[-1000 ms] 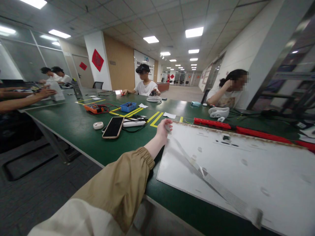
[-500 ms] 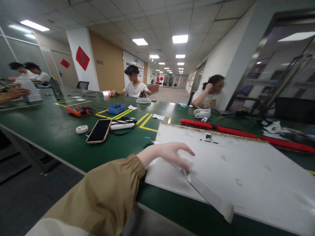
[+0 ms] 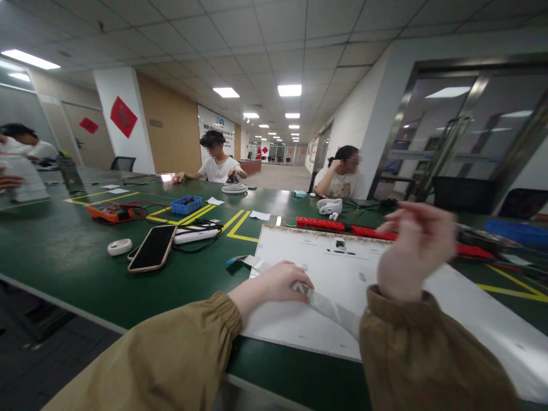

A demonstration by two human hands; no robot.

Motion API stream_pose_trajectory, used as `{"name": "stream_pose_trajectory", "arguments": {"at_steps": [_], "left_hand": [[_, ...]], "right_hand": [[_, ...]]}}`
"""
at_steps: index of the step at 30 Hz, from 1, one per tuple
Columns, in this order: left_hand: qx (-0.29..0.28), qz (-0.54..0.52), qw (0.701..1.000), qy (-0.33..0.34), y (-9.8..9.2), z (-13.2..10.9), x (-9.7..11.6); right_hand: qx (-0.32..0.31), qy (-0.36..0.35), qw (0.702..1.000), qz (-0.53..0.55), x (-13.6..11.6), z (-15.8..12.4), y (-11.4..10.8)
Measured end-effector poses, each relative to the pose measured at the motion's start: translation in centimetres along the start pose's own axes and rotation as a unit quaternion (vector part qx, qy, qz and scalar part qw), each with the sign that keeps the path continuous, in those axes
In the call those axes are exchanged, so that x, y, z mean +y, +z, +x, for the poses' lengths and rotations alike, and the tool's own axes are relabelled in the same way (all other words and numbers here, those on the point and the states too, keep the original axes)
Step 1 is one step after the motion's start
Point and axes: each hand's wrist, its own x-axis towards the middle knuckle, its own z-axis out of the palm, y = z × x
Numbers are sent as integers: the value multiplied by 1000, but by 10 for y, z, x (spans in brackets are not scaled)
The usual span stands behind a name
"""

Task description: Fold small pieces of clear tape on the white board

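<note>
My left hand (image 3: pixel 285 288) rests over the white board, its fingers curled round a long, thin strip of translucent plastic (image 3: pixel 331 311) with fine printed lines. One end of the strip, with a blue tip (image 3: pixel 237 260), sticks out past the board's left edge; the other end goes out of sight behind my right sleeve. My right hand (image 3: pixel 417 251) is raised above the board, with its fingers bent and smeared by motion; whether it holds anything cannot be made out. The white board (image 3: pixel 299 328) lies flat on the table, with small slots near its worn, brownish far edge.
Left of the board lie a phone (image 3: pixel 153 249), a white ring-shaped item (image 3: pixel 119 246) and a white device with a black strap (image 3: pixel 197 232). Further off are an orange meter (image 3: pixel 109 212), a blue bin (image 3: pixel 186 205) and a red bar (image 3: pixel 321 224). Co-workers sit across the green table (image 3: pixel 77 251).
My right hand has come into view above the board. My left hand, spread over the strip before, is now closed round it. The view has turned a little to the right.
</note>
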Motion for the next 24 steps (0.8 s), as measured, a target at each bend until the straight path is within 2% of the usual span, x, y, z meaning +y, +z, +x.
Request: {"name": "stream_pose_trajectory", "arguments": {"at_steps": [2,4,7,11,13,15,17,19,21,24], "left_hand": [[23,1,1000,-20,0,0,-4],[51,-10,998,-36,-1,0,-8],[122,-29,990,-70,-5,-1,-16],[261,-34,956,-131,-14,-4,-34],[303,-52,939,-154,-19,-7,-41],[323,-83,929,-164,-21,-8,-45],[329,-108,924,-160,-21,-8,-44],[325,-120,926,-154,-19,-7,-41],[312,-125,930,-150,-15,-5,-38],[296,-141,934,-138,-9,-4,-37]], "right_hand": [[-70,33,996,-37,11,-6,6],[-170,50,981,-80,28,-13,12],[-236,48,963,-124,56,-24,15],[-239,100,958,-122,83,-35,11],[-220,135,961,-103,92,-43,8],[-229,168,956,-79,96,-53,8],[-290,178,938,-66,96,-64,12],[-362,156,916,-72,90,-76,19],[-407,121,902,-78,81,-86,27],[-407,131,903,-39,66,-97,38]]}}
